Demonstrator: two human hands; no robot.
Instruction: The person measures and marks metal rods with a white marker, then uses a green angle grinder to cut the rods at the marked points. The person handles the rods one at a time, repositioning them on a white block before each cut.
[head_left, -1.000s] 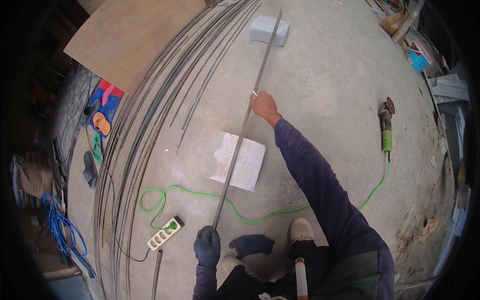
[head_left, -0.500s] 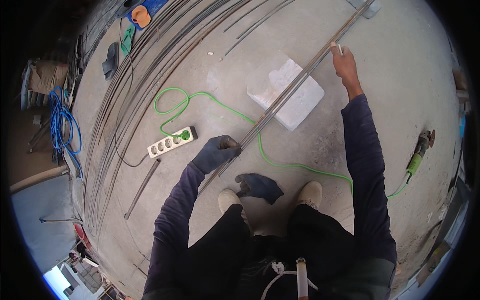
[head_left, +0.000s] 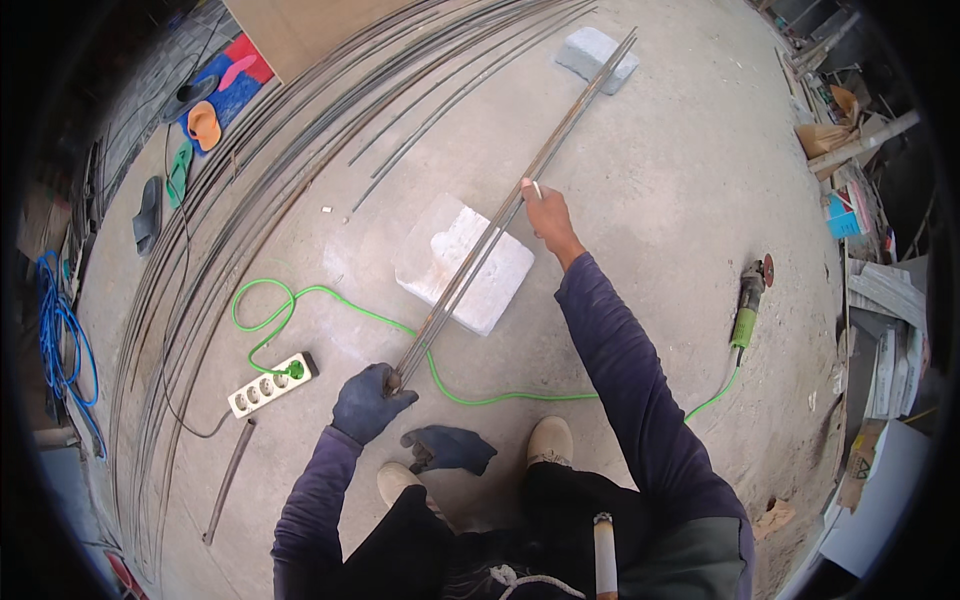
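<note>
A narrow bundle of steel rods (head_left: 462, 281) slants from lower left to upper right across a white block (head_left: 487, 297), its far end on a second pale block (head_left: 594, 56). My left hand (head_left: 367, 402), in a dark glove, is closed around the near ends. Farther up, my bare right hand (head_left: 549, 217) grips the bundle from the right side. A short white stick (head_left: 537, 189) pokes out between its fingers; its kind is unclear. An empty dark glove (head_left: 452, 449) lies on the floor between my shoes.
A green cord (head_left: 470, 402) runs beneath the rods from a power strip (head_left: 270, 386) toward an angle grinder (head_left: 748, 303) at right. More long rods (head_left: 235, 215) curve along the left. A short pipe (head_left: 230, 480) lies nearby. A cigarette (head_left: 605, 555) juts in below.
My left hand has slid down to the near ends of the rods, which now sit even. The bundle has been drawn nearer, and the view has shifted right. My right hand keeps its grip.
</note>
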